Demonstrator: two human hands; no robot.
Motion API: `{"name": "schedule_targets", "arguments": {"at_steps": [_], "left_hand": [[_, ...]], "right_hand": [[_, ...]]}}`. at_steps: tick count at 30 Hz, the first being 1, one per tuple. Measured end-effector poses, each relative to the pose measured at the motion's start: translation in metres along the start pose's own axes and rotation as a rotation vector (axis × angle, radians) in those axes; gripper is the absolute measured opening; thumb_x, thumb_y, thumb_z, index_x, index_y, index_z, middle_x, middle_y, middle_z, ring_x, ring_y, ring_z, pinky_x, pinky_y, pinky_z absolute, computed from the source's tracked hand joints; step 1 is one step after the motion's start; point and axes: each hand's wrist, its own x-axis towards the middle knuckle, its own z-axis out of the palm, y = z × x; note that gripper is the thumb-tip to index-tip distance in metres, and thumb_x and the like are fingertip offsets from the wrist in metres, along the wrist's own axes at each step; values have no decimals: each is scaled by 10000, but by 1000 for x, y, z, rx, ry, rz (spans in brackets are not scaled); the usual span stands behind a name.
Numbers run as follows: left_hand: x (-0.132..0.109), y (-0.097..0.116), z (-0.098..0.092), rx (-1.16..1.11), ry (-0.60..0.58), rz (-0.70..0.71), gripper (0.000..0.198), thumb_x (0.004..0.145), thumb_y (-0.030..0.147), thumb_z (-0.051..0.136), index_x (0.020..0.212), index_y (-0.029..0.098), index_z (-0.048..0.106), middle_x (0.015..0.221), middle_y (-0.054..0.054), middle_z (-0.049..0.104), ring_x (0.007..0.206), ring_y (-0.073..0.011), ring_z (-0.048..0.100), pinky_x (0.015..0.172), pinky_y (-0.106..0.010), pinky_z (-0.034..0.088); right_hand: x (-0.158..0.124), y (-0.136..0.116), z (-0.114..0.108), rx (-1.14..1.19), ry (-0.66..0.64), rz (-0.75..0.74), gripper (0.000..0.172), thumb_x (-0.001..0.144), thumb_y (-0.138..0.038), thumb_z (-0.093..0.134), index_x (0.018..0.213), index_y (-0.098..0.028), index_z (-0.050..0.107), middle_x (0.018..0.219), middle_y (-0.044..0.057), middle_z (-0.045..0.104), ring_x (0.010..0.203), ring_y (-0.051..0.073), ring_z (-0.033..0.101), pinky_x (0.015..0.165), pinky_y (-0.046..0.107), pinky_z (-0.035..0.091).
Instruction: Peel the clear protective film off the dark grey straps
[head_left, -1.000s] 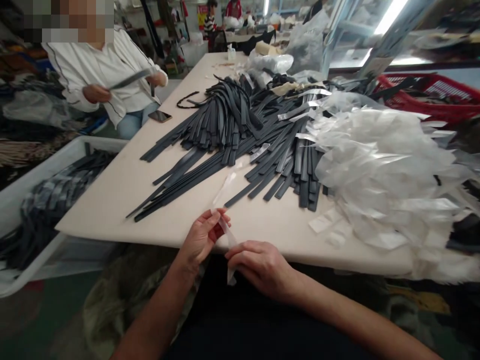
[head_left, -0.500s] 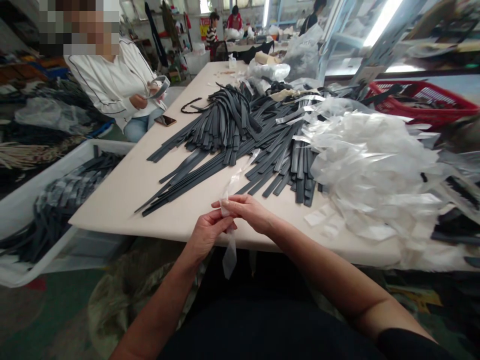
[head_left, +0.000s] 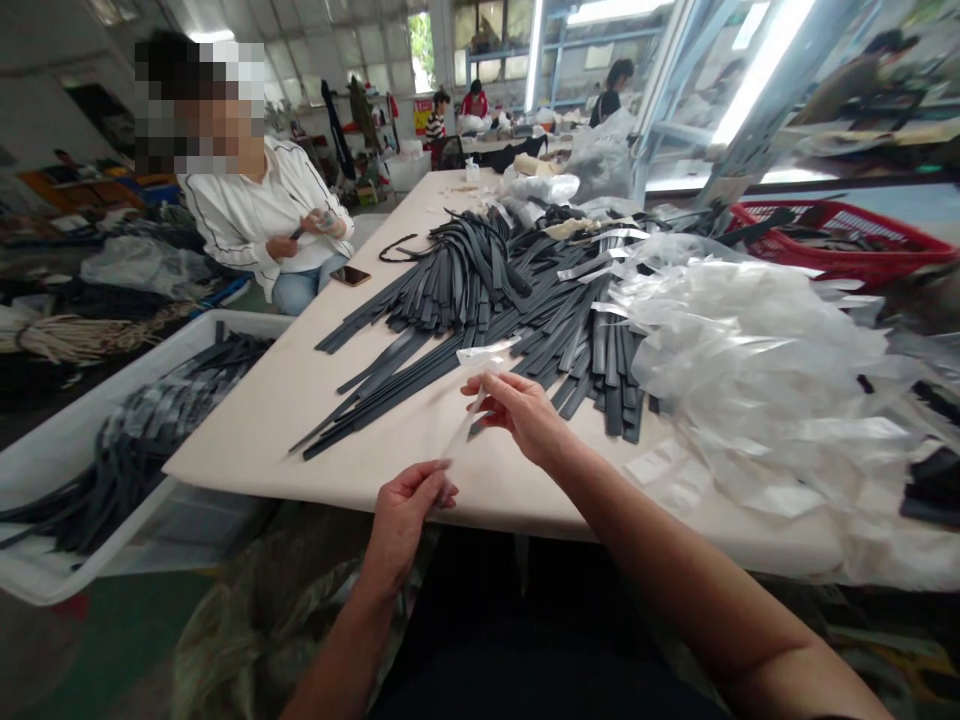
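Observation:
A narrow translucent plastic strip (head_left: pixel 459 436) runs between my two hands over the front of the table. My left hand (head_left: pixel 409 500) pinches its lower end near the table edge. Farther up, my right hand (head_left: pixel 517 405) grips the strip between thumb and fingers, and a shiny end (head_left: pixel 486 354) sticks out beyond them. Just past my right hand lie dark grey flat straps (head_left: pixel 465 270), piled and fanned out on the table. Several straps (head_left: pixel 611 370) at the right of the pile have clear plastic around their upper parts.
A large heap of clear plastic sleeves (head_left: pixel 757 350) covers the table's right side. Behind it stands a red basket (head_left: pixel 847 250). At the left, a white bin (head_left: pixel 97 590) holds wrapped straps. A person in white (head_left: pixel 247 220) sits beyond it, near a phone (head_left: pixel 350 275) on the table (head_left: pixel 247 440).
My hands have moved apart, the right one up and away, drawing the plastic strip out between them. The view has tilted up. The seated person's hands have shifted.

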Motion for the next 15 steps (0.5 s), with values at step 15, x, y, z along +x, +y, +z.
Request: {"name": "schedule_targets", "arguments": {"at_steps": [15], "left_hand": [[20,21,-29,1016,157,1051,221,912,192,586,1090,220,714,961,-66,760,852,-183,693,817,-300,505]], "right_hand": [[-39,52,30,456,-209,349,435,805,-508,744,1078,-184,645,1046,64,703,832,146,715,697,228,583]]}}
